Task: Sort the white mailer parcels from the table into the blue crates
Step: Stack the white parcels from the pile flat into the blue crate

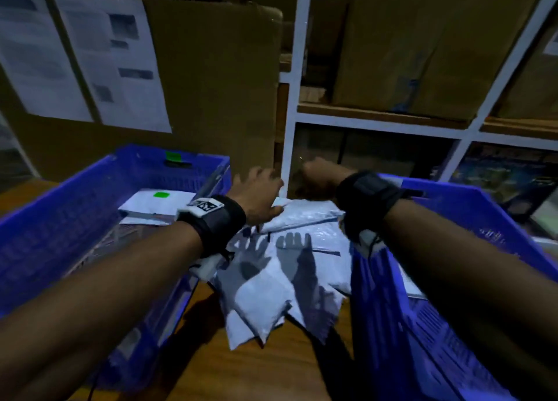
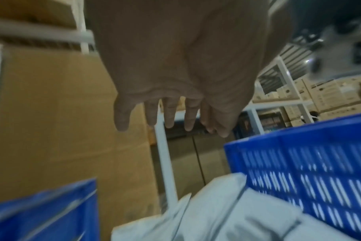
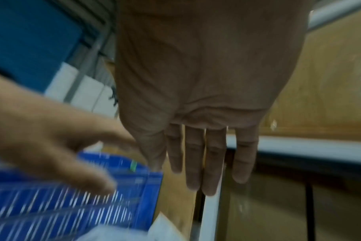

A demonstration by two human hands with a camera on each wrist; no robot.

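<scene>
At the bottom centre of the head view, a heap of white mailer parcels (image 1: 280, 267) lies on the brown table (image 1: 256, 373), overlapping one another, with finger shadows falling across them. The heap sits between two blue crates. The left crate (image 1: 54, 228), filling the lower left of the frame, holds at least one white parcel with a green sticker (image 1: 157, 202) near its far wall; a green tag also sits on that far rim. The right crate (image 1: 407, 325), at the lower right, is cut off by the frame edge, and most of its inside is hidden by the right forearm, so its contents cannot be made out.

Above the heap, in mid-frame, both hands hover close together with black wrist straps behind them. The left hand (image 1: 256, 195) has its fingers spread and straight, as its wrist view confirms (image 2: 175, 73); its thumb lies near a parcel edge, though whether it touches is unclear. The right hand (image 1: 317, 180) looks bunched from above, but its wrist view shows the fingers (image 3: 214, 159) extended and together, gripping nothing.

Farther back, in the upper half, stand cardboard boxes (image 1: 217, 77), pinned papers (image 1: 114, 59) at upper left, and white shelving (image 1: 293, 98), all blurred.
</scene>
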